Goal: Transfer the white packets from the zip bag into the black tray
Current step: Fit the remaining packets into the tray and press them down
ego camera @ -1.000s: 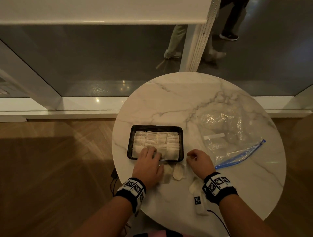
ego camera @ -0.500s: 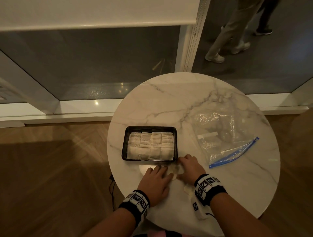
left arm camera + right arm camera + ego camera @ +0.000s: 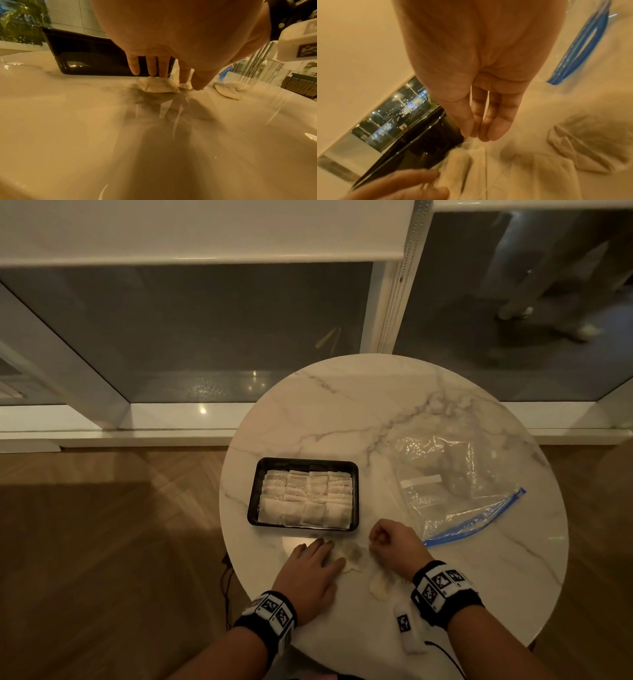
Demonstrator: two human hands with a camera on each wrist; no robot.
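Note:
The black tray [image 3: 252, 501] holds rows of white packets [image 3: 306, 497] and stands left of middle on the round marble table [image 3: 342, 412]. The clear zip bag [image 3: 455, 491] with its blue zip [image 3: 583, 47] lies crumpled to the right. My left hand [image 3: 320, 551] lies flat just in front of the tray. Its straight fingers [image 3: 161, 67] press on a loose packet [image 3: 157, 85]. My right hand [image 3: 378, 539] is curled beside it, thumb and fingertips [image 3: 476, 133] pinching the thread or top edge of that packet [image 3: 464, 159]. More loose packets [image 3: 380, 587] lie under the right wrist.
The table's rim runs close under both forearms, with wooden floor below. A small white tagged device [image 3: 406, 626] with a cable lies near the front rim. Two other loose packets [image 3: 228, 90] sit right of my left thumb. Glass panels and a white frame stand behind the table.
My left hand came out of the tray and now rests on a loose packet in front of it. My right hand shifted left to the same packet and pinched it.

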